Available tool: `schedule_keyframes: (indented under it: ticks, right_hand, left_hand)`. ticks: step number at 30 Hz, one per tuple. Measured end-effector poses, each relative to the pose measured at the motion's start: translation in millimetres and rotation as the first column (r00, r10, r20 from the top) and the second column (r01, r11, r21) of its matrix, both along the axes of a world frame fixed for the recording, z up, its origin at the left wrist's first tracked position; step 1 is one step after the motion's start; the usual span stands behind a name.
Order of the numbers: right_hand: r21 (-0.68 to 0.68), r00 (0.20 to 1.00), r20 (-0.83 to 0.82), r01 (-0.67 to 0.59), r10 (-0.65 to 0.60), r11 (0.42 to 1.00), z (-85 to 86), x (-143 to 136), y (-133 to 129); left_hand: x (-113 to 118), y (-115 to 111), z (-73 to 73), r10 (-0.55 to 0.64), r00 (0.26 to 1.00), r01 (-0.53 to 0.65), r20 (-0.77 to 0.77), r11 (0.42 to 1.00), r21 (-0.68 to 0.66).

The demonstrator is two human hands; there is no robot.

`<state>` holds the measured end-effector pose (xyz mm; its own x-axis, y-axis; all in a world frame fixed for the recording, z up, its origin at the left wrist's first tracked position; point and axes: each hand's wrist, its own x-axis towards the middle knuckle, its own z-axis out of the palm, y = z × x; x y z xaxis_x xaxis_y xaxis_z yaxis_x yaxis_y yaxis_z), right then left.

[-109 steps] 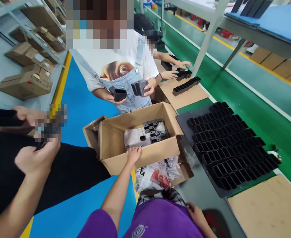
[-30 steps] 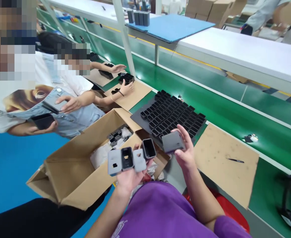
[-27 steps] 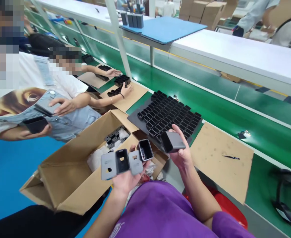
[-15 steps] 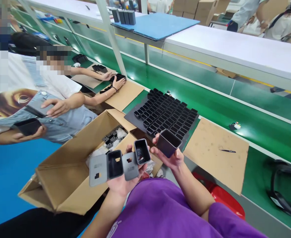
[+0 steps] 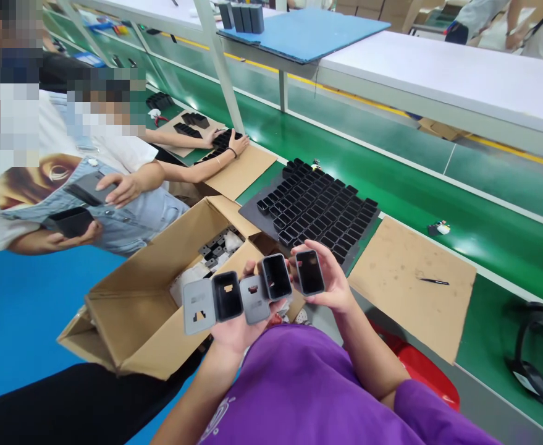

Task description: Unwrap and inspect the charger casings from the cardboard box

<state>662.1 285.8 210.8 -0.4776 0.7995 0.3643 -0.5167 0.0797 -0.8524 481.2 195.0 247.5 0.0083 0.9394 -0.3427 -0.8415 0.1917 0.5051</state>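
My left hand (image 5: 238, 330) is closed around a row of black and grey plastic housings. In that row, two grey end faces (image 5: 199, 307) with small cutouts alternate with two open dark housings (image 5: 277, 278). My right hand (image 5: 333, 281) grips one more black plastic housing (image 5: 309, 272), its open end facing me, close beside the row's right end. Behind both hands, many similar black housings (image 5: 327, 204) stand in tight rows on a dark sheet on the green bench.
An open cardboard box (image 5: 151, 321) with grey parts and plastic bags stands at left. Tweezers (image 5: 433, 281) lie on a cardboard sheet (image 5: 405, 309) at right. A red stool (image 5: 429, 371) sits below. Co-workers at left handle black housings; one co-worker's hand (image 5: 125, 188) holds one.
My right hand has turned its housing so the opening faces me and brought it next to the row in my left hand. The whole view has shifted slightly.
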Motion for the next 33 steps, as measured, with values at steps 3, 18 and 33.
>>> schedule_keyframes:
  ticks: [3,18,33]
  right_hand:
    - [0.117,0.997,0.07,0.021,-0.03,0.993,4.8,7,2]
    - [0.419,0.919,0.383,-0.082,-0.094,0.905,18.3,15,12]
    - [0.687,0.821,0.463,-0.095,-0.334,0.72,23.9,4,19]
  left_hand:
    - [1,0,1.1,0.05,0.998,-0.051,-0.036,0.999,-0.017]
    - [-5,-2,-8.2,-0.018,0.995,0.012,-0.094,0.998,-0.066]
    - [5,4,-16.1,-0.017,0.999,0.012,-0.033,0.99,-0.141]
